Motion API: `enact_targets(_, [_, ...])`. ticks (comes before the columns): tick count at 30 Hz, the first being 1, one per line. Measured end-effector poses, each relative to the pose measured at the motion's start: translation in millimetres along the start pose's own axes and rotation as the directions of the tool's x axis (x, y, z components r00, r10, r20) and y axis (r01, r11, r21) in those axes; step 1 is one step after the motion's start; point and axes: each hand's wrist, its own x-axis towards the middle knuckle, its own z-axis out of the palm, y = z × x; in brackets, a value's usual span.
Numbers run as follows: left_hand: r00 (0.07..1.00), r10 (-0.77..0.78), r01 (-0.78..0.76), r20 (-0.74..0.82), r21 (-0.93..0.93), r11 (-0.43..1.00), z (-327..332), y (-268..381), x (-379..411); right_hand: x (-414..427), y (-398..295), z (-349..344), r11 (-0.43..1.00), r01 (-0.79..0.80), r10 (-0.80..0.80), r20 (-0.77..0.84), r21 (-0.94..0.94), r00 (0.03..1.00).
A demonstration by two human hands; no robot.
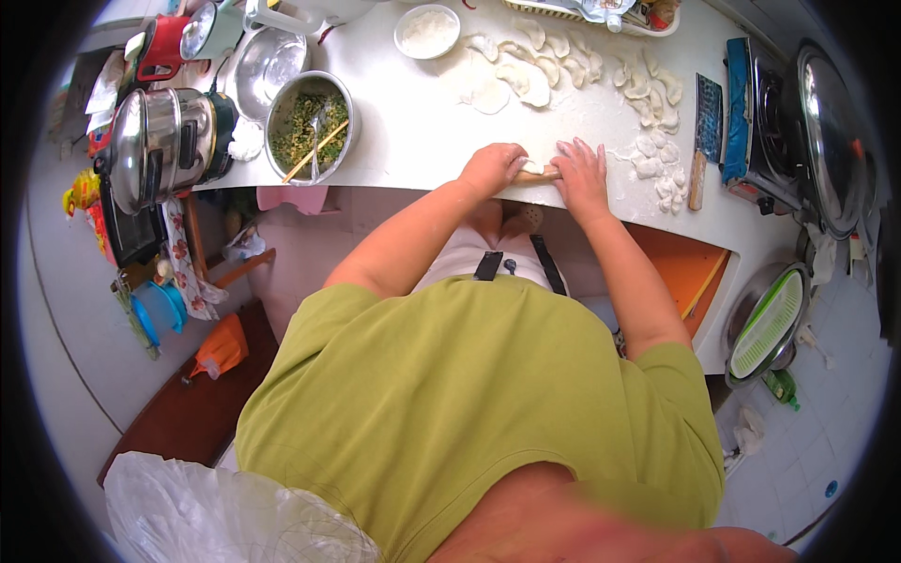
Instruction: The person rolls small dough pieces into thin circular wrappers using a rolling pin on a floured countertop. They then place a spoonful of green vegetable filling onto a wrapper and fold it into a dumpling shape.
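At the counter's front edge lies a short wooden rolling pin [538, 176], with a small white piece of dough [532, 167] against its far side. My left hand [495, 169] is curled at the dough's left edge, fingertips pinching it; its palm side is hidden. My right hand [583, 176] presses on the pin's right end, fingers stretched forward and dusted with flour. Beyond my hands, flat round dough wrappers [488, 96] overlap beside several folded dumplings [549, 53]. Small dough lumps [654, 156] lie right of my right hand.
Left on the white counter [394, 134], a metal bowl of chopped green filling [350, 105] holds chopsticks [317, 150] and a spoon. A bowl of white flour [426, 32] stands at the back. Rightward are a cleaver [707, 119] and a gas stove [764, 134].
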Motion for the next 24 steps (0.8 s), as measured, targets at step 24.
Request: enact_targets(24, [0.618,-0.434,0.482,-0.655,-0.12,0.868,-58.9,-28.1,43.0,-43.2,21.3,-6.6,0.986,-0.085,0.11,-0.177,0.144,0.978])
